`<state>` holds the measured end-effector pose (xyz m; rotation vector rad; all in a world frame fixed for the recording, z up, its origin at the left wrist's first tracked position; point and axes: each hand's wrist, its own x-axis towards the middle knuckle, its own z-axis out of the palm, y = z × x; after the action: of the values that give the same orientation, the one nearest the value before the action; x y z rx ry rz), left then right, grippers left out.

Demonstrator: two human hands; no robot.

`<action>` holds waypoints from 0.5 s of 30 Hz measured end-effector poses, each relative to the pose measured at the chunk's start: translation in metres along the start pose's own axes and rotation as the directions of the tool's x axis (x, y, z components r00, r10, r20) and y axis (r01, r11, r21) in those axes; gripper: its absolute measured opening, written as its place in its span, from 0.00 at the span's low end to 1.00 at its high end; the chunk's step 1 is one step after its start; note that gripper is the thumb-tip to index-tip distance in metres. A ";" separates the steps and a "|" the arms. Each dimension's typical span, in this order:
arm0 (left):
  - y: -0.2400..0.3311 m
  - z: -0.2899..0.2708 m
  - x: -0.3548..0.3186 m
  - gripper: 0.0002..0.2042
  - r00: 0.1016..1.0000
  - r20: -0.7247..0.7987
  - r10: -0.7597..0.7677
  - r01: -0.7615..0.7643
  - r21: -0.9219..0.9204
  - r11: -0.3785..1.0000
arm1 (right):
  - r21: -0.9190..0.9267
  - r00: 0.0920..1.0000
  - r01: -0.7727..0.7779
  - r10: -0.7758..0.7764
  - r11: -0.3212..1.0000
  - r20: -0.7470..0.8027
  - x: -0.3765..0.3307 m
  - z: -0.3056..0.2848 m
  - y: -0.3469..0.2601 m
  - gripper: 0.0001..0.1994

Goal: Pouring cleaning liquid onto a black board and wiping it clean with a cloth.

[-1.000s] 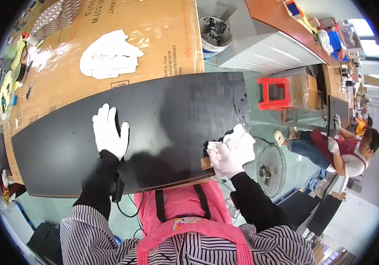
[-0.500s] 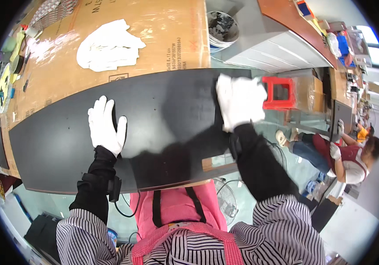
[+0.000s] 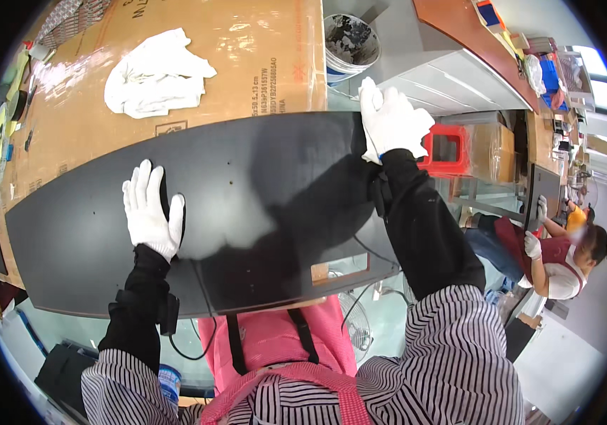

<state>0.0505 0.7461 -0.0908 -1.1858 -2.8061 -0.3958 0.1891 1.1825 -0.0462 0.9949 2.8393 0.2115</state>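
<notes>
A large black panel (image 3: 232,205) lies flat across the cardboard-covered table, with a rectangular cutout near its close right corner. My left hand (image 3: 152,212), in a white glove, rests flat on the panel's left part, fingers stretched and thumb apart. At the panel's far right end is my right hand (image 3: 394,124), also white-gloved, with its fingers bent. A white flap shows by its wrist side; I cannot make out whether it is cloth or glove. Beyond the panel a crumpled white cloth (image 3: 158,74) lies on the cardboard (image 3: 247,42).
A stained bucket (image 3: 349,46) stands past the table's right side. Nearby are a red stool (image 3: 462,150) and a cardboard box (image 3: 498,152). At right a co-worker (image 3: 551,255) in gloves holds a dark panel. A fan (image 3: 356,329) stands below the near edge.
My right hand has moved away from me to the far right corner of the panel. My left hand stays flat on the panel. The co-worker's panel has shifted slightly.
</notes>
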 end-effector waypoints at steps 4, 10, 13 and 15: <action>-0.010 -0.003 -0.009 0.30 0.999 0.039 -0.037 0.036 0.035 0.999 | 0.208 0.859 -0.436 0.474 0.876 -0.195 -0.138 0.015 -0.036 0.24; -0.004 -0.005 -0.008 0.30 0.997 0.061 -0.057 0.054 0.045 0.998 | 0.165 0.988 0.141 -0.128 0.976 -0.083 -0.241 0.020 0.012 0.20; -0.002 -0.003 -0.007 0.31 1.000 0.009 -0.012 0.012 0.025 1.000 | 0.108 0.867 -0.491 0.496 0.865 -0.035 -0.107 0.008 -0.017 0.28; -0.004 0.001 -0.008 0.30 1.000 0.007 -0.013 0.013 0.031 0.999 | 0.281 0.983 -0.137 0.165 0.950 -0.076 -0.044 0.011 0.012 0.26</action>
<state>0.0532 0.7377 -0.0937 -1.1658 -2.8162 -0.3487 0.2322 1.1658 -0.0520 1.2915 2.9381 -0.1295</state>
